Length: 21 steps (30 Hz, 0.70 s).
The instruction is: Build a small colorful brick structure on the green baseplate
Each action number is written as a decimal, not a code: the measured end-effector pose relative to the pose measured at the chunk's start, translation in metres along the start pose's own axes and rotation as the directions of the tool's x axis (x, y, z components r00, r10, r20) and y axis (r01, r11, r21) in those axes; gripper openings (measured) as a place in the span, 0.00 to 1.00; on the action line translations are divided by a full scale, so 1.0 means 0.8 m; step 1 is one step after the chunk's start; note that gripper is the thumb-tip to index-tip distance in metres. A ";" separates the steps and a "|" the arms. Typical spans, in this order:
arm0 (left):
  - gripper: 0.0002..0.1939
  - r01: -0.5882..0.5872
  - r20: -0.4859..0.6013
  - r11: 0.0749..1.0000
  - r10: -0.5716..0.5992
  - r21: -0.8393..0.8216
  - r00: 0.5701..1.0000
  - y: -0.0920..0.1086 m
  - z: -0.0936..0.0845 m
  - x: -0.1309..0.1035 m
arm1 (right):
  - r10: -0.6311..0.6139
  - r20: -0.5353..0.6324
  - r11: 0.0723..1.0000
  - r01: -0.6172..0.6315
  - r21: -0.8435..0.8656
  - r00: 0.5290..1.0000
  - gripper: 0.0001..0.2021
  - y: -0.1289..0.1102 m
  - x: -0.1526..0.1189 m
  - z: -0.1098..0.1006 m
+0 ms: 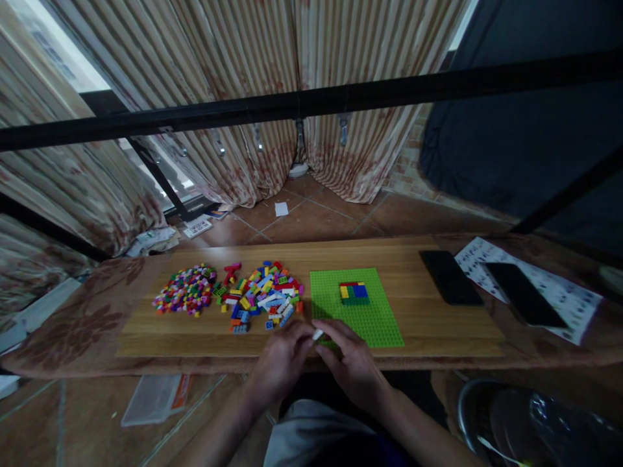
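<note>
My left hand and my right hand meet at the front edge of the board, fingertips together. Between them is a small white toy brick, pinched by both hands and partly covered by the fingers. Just beyond lies a green baseplate, its near-left corner hidden behind my right hand. A low block of red, yellow, blue and green bricks stands on the plate. Left of it spreads a pile of mixed bricks, close to my left hand.
A heap of tiny coloured pieces lies at the wooden board's left. Two black phones and a printed sheet are on the right. A dark metal rail crosses beyond. A clear plastic box sits on the floor.
</note>
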State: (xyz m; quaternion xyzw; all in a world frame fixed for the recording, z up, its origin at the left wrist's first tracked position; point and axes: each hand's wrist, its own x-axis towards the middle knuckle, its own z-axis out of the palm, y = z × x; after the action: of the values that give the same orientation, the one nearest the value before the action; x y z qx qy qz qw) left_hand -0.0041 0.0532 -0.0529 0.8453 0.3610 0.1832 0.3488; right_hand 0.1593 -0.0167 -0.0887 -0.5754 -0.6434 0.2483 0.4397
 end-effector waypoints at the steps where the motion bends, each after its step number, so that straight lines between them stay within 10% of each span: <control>1: 0.10 0.016 0.022 0.997 -0.014 -0.076 1.000 0.006 0.011 0.005 | 0.009 0.008 1.000 -0.009 0.013 1.000 0.17 0.001 -0.001 -0.006; 9: 0.10 0.165 0.055 0.898 -0.156 -0.408 0.986 0.000 0.075 0.051 | 0.173 -0.059 0.985 -0.174 0.004 0.983 0.10 0.041 -0.023 -0.057; 21: 0.09 0.173 -0.185 0.978 -0.193 -0.116 0.964 0.008 0.102 0.090 | 0.075 -0.276 0.958 -0.146 -0.247 0.958 0.10 0.117 0.002 -0.097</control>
State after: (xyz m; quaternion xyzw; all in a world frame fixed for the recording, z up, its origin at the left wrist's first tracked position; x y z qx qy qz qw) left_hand 0.0932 0.0654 -0.1005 0.7679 0.4605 0.2499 0.3685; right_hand 0.2745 -0.0094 -0.1274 -0.6922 -0.5730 0.1056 0.4258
